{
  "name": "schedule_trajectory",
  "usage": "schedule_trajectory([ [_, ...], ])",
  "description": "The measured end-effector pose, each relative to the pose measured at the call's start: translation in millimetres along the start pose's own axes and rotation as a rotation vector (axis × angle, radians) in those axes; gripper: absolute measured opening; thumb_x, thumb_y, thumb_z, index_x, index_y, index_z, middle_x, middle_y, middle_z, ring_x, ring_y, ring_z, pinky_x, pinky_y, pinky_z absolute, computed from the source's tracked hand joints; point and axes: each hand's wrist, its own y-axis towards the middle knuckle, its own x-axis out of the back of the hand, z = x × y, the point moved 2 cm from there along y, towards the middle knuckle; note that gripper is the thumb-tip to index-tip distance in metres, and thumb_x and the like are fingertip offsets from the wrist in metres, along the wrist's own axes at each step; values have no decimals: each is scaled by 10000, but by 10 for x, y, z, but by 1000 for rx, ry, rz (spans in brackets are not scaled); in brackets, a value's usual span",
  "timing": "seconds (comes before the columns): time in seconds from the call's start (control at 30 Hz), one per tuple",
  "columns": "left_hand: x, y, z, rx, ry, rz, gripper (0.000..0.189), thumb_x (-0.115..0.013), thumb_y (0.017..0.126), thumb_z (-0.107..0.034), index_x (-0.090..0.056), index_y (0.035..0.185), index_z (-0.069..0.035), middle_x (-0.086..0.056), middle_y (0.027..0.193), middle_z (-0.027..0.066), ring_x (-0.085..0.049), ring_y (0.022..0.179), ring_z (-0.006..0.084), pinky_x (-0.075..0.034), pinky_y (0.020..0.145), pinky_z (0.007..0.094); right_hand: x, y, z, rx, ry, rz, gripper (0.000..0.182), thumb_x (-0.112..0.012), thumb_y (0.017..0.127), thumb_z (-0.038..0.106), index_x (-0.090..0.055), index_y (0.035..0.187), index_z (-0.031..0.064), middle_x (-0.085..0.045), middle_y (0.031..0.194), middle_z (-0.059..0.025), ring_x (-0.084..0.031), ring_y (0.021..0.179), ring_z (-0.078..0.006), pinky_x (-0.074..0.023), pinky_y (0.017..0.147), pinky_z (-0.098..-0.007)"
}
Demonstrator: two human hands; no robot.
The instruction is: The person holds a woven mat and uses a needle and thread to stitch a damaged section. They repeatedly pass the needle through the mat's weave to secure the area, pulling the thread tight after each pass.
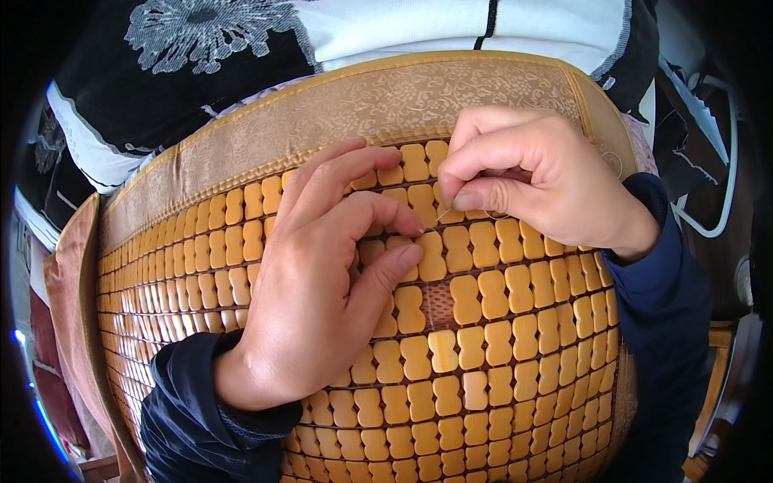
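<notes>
A bamboo tile mat (483,356) made of notched yellow tiles on dark cords lies before me. My left hand (320,259) rests on it, fingers spread over the tiles. Its thumb and index fingertips sit close together beside one tile (432,256); whether they grip anything is unclear. My right hand (525,169), just above the mat, pinches a thin pale thread (495,214) between thumb and index finger. A short, fine length slants from that pinch towards the left fingertips; a needle cannot be made out. Below them, a gap in one row bares reddish mesh backing (441,305).
A tan brocade border (386,108) edges the mat's far side. Beyond it lies black and white flowered bedding (392,27). A folded fabric flap (72,284) rises at the left. At the right are a white curved tube (724,205) and a wooden frame (715,368).
</notes>
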Motion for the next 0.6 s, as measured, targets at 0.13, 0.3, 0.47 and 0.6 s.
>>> schedule_trajectory([
  [0.13, 39, -19, -36, 6, 36, 10, 112, -645, 804, -11, -611, 911, -3, -490, 1291, 170, -374, 1297, 308, -378, 985, 343, 2, 16, 23, 22, -8, 6, 80, -670, 816, 22, -650, 883, -18, -581, 821, -47, -562, 729, -125, -454, 638, -235],
  [0.3, 24, -26, -25, 35, -21, 5, 117, -648, 808, -18, -613, 917, 1, -479, 1296, 175, -399, 1275, 290, -393, 966, 330, -6, 28, 22, 48, -48, 8, 78, -673, 813, 21, -653, 880, -13, -584, 826, -48, -564, 731, -129, -456, 643, -236],
  [0.47, 44, -31, -36, -3, 26, -5, 129, -657, 801, -19, -622, 924, 3, -479, 1292, 173, -421, 1253, 279, -403, 957, 318, -27, 23, 76, 28, 80, -21, 77, -676, 816, 30, -652, 878, -10, -583, 833, -51, -560, 740, -127, -449, 650, -234],
  [0.6, 28, -34, -50, 0, 10, -62, 170, -679, 782, -14, -642, 947, 4, -494, 1270, 167, -461, 1213, 267, -392, 978, 332, -23, 23, 84, 39, 57, -30, 75, -672, 823, 32, -651, 881, -11, -577, 832, -51, -551, 731, -126, -439, 644, -232],
])
